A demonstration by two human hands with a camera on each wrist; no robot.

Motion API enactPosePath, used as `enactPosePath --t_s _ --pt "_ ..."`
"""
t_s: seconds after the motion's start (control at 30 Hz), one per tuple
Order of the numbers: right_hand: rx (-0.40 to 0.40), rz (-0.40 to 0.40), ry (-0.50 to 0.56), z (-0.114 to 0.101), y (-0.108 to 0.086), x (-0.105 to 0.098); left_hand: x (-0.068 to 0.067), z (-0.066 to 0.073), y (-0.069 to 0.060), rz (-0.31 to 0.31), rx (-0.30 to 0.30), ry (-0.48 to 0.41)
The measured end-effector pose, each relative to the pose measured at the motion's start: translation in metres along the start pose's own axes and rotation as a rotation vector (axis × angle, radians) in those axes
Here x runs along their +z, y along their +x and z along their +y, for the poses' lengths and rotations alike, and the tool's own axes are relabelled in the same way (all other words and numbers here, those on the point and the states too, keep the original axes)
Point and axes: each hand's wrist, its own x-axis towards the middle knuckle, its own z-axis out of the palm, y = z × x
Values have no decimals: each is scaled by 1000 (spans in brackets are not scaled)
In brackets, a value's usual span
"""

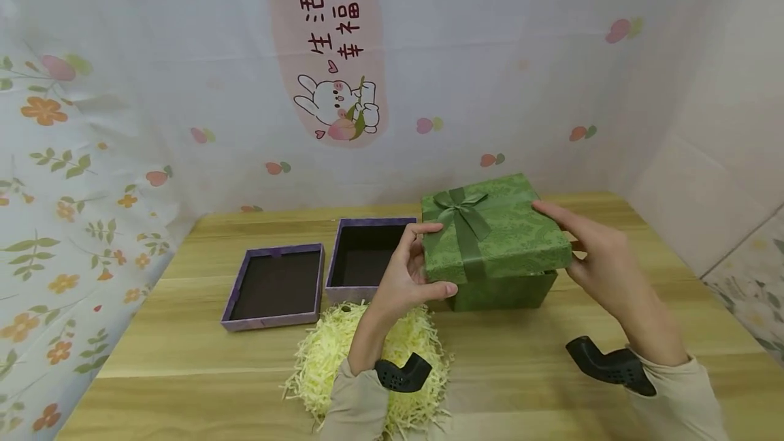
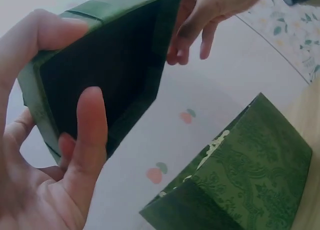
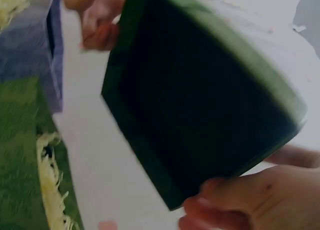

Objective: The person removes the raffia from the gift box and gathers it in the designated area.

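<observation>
A green patterned lid (image 1: 514, 223) with a ribbon bow (image 1: 459, 209) is held tilted over a matching green box (image 1: 502, 295). My left hand (image 1: 407, 274) grips the lid's left side; its thumb is at the lid's open underside in the left wrist view. On the opposite side, my right hand (image 1: 603, 257) holds the lid by its edge. From below, the dark inside of the lid (image 3: 200, 100) faces the right wrist camera. Pale yellow shredded paper (image 2: 215, 147) shows at the green box's open top. The lid hides most of that box in the head view.
Left of the green box stand an open purple box (image 1: 355, 295) and a shallow purple-edged lid (image 1: 275, 323), dark inside. A heap of yellow shredded paper (image 1: 318, 352) lies on the wooden table (image 1: 184, 359) under my left forearm. Printed cloth (image 1: 233, 101) hangs behind.
</observation>
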Motion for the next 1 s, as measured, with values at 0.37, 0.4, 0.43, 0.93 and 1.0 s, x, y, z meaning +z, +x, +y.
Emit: enactPosePath --t_s 0.37,0.4,0.43,0.93,1.0 --pt "11 -10 -69 7 -6 -9 -4 11 -1 -58 -89 -62" --pt "19 -10 -62 8 -6 -10 -6 12 -1 -40 -79 -79" --pt "23 -7 -58 9 -7 -11 -7 13 -1 -14 -68 -81" --pt "147 -288 417 -2 -12 -25 -17 13 3 13 230 213" --pt "157 -328 463 -3 -12 -27 -20 7 2 7 219 216"
